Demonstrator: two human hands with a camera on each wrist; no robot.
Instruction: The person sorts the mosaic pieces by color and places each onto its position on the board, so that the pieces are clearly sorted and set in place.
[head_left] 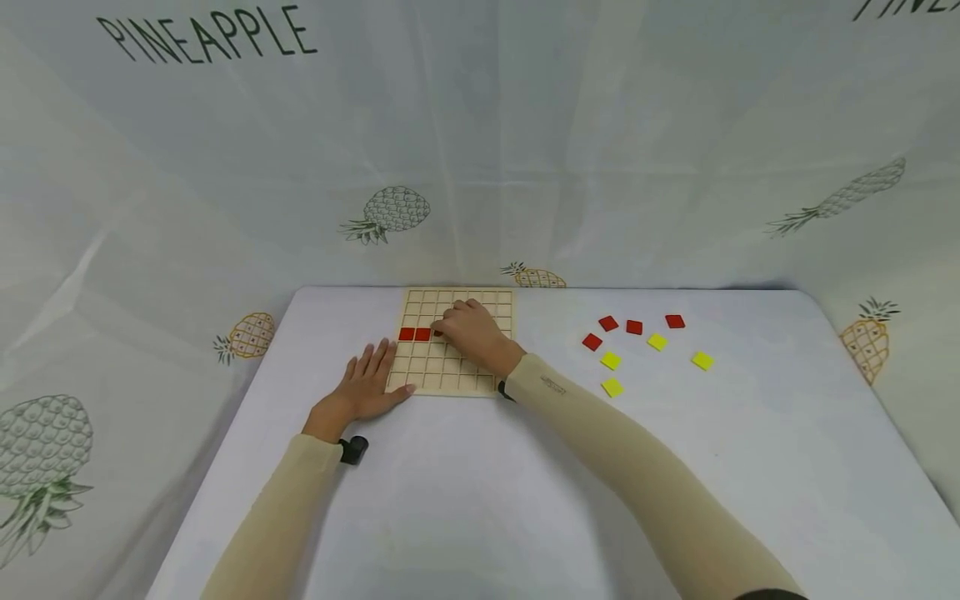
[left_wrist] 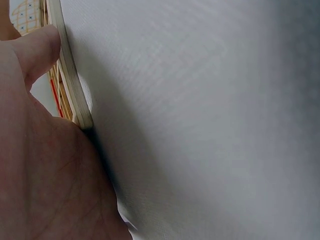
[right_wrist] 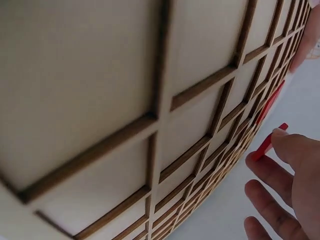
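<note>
A wooden grid board [head_left: 442,383] lies at the far edge of the white table. Two red square tiles [head_left: 422,334] sit side by side in its left-hand cells. My right hand [head_left: 474,333] is over the middle of the board. In the right wrist view, its thumb and index finger pinch another red tile [right_wrist: 270,142], held tilted close above the grid. My left hand [head_left: 366,387] lies spread at the board's lower left corner, fingers straight along the left side. Its thumb [left_wrist: 42,50] touches the front edge of the board in the left wrist view.
To the right of the board, several loose red tiles [head_left: 634,327] and yellow tiles [head_left: 611,361] lie scattered on the white table [head_left: 480,500]. A pale curtain [head_left: 637,183] printed with pineapples hangs behind the table.
</note>
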